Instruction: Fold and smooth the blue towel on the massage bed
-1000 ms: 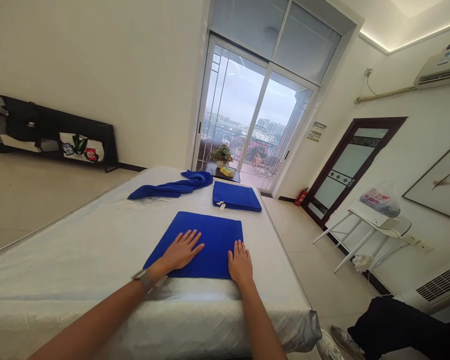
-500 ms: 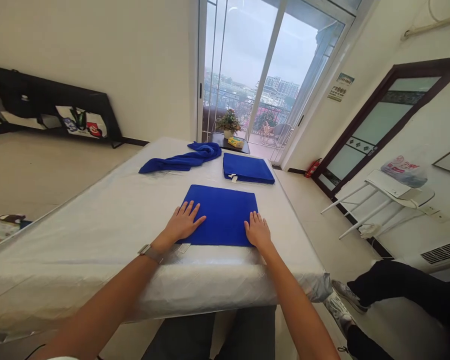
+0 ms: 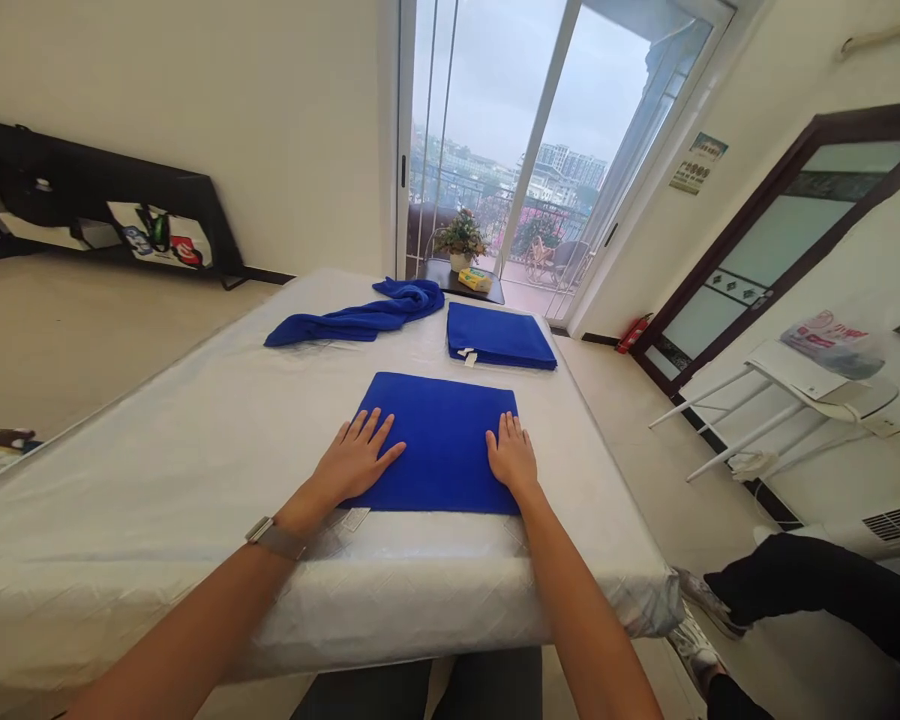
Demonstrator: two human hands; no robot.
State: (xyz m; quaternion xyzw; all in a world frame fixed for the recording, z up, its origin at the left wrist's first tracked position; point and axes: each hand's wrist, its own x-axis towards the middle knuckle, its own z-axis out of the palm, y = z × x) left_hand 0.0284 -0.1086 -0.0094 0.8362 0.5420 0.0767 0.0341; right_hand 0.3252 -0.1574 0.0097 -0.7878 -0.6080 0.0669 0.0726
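A blue folded towel [image 3: 442, 445] lies flat near the front edge of the plastic-covered mattress [image 3: 195, 450]. My left hand [image 3: 352, 455] rests open on its left side, fingers spread. On the right side, my right hand [image 3: 512, 452] lies flat with its fingers stretched out. A white label [image 3: 355, 519] sticks out under the near left corner. Farther back is a neat blue folded stack [image 3: 501, 335] with white labels at its near edge. To its left a crumpled blue towel [image 3: 360, 318] lies stretched and twisted.
A potted plant [image 3: 460, 238] and a yellow pack [image 3: 475, 279] stand on a small dark table beyond the mattress. At right are a white chair [image 3: 802, 385] with a plastic bag and another person's legs [image 3: 810, 585]. A black stand [image 3: 105, 190] lines the left wall.
Both hands stay flat on the folded towel, with almost no shift. The view has moved slightly closer, so the towel appears a little larger and lower.
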